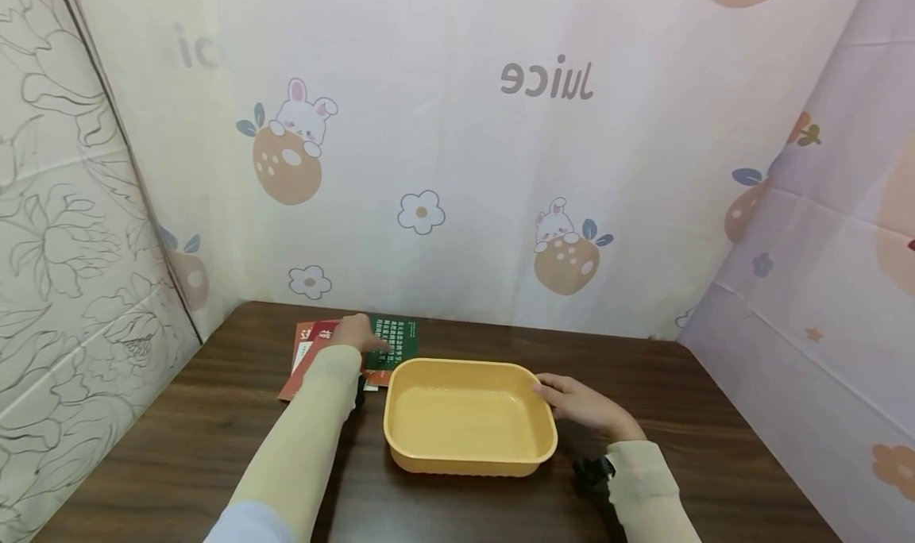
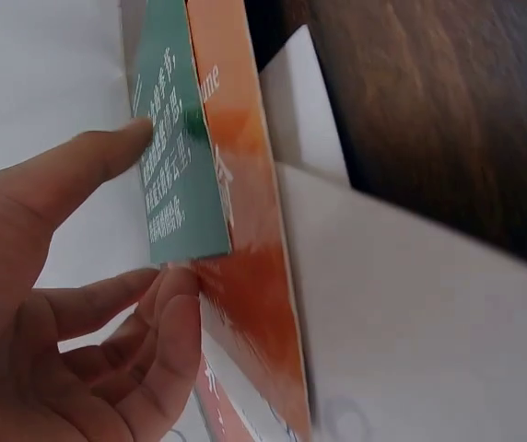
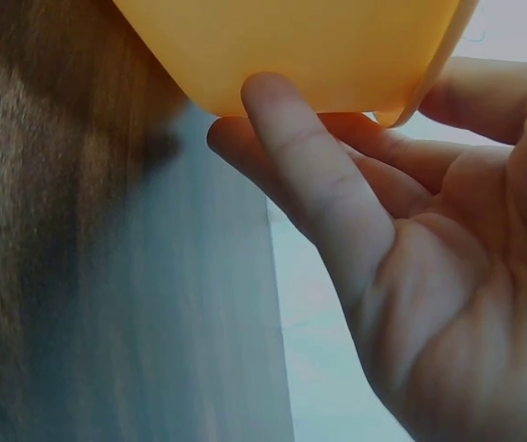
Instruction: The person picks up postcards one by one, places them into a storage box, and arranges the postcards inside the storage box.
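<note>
My left hand [image 1: 353, 334] is over several printed cards at the back left. In the left wrist view its thumb lies on the face of a green card [image 2: 181, 198] with white writing, and its curled fingertips meet that card's edge. An orange card [image 2: 245, 267] lies beneath the green one. My right hand [image 1: 582, 404] grips the right rim of a yellow plastic basin [image 1: 465, 416], thumb at the rim and fingers against the outer wall, as the right wrist view shows. The basin stands in front of me with nothing in it.
Red cards [image 1: 303, 368] spread out under my left forearm on the dark wooden table [image 1: 629, 360]. A printed curtain [image 1: 457, 154] hangs along the table's back edge, with more fabric at both sides. The basin's left side is close to the cards.
</note>
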